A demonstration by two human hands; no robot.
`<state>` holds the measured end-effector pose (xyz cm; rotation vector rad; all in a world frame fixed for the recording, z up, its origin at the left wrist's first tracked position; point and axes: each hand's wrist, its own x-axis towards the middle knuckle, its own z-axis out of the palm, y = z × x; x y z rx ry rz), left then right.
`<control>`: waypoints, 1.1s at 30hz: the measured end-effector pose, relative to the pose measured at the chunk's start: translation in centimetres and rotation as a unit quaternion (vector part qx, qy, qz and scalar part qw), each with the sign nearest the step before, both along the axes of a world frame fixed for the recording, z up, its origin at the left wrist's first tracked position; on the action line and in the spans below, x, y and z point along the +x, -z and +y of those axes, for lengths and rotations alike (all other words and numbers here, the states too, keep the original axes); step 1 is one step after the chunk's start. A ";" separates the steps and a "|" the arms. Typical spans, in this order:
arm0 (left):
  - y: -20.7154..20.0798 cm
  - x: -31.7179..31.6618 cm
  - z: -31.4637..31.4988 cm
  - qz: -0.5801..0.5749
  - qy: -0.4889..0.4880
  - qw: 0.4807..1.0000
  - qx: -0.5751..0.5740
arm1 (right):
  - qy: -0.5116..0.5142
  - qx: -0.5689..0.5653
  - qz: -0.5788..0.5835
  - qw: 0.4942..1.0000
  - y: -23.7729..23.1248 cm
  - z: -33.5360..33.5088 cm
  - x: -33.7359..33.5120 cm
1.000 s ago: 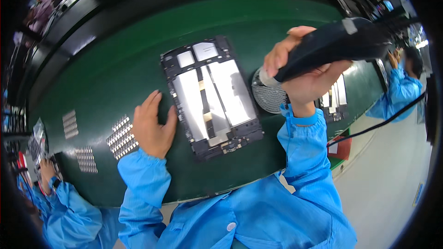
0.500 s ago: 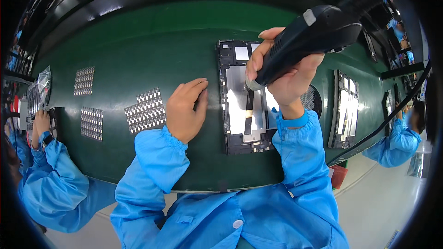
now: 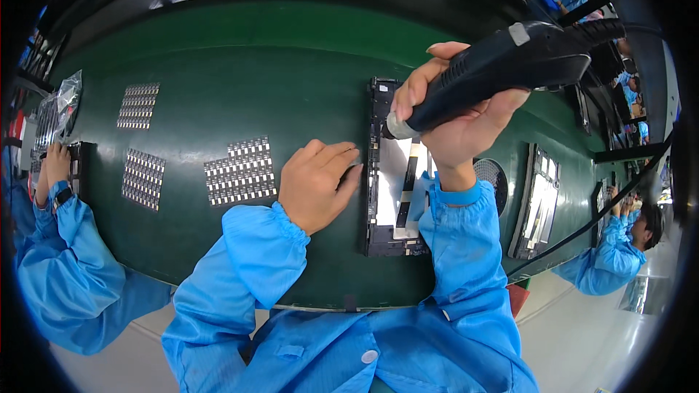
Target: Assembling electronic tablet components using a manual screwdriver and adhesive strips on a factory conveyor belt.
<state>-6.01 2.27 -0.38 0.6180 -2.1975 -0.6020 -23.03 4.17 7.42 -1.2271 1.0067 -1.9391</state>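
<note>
In my right hand [image 3: 466, 127] is a black corded handheld tool [image 3: 510, 62] with a pale round tip. Its tip is over the upper left part of an opened tablet body [image 3: 377, 236] lying on the table. This body has a black frame, silvery inner plates and a dark ribbon strip; my right hand and sleeve cover much of its right side. My left hand [image 3: 317, 185] hovers or rests just left of the tablet body, fingers half bent, with a gap between thumb and fingers. I make out nothing held in it.
Left of my left hand lie several panels of small circuit boards [image 3: 240, 175] on the green table [image 3: 313, 280]. To the right are a round black mesh part [image 3: 491, 178] and a second tablet body [image 3: 536, 204]. A black cable [image 3: 582, 218] crosses there. Co-workers sit on both sides.
The tool's tip has shifted over the tablet body toward its upper left edge. My left hand has come slightly closer to that edge. The whole view has also shifted a little.
</note>
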 end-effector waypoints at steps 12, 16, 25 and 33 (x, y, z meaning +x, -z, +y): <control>0.0 0.1 -0.2 -0.012 0.008 1.000 -0.011 | 0.001 -0.013 0.005 1.000 1.0 -1.1 0.0; 0.0 0.1 -0.2 -0.014 0.006 1.000 -0.008 | -0.007 -0.009 -0.008 1.000 1.0 -1.0 0.2; 0.4 0.1 -0.3 0.035 0.002 0.999 -0.007 | -0.009 0.053 0.078 0.995 1.4 -0.7 1.1; -0.2 -0.1 4.8 0.110 0.261 0.954 -0.099 | -0.001 0.059 0.090 0.994 -0.1 -0.2 1.2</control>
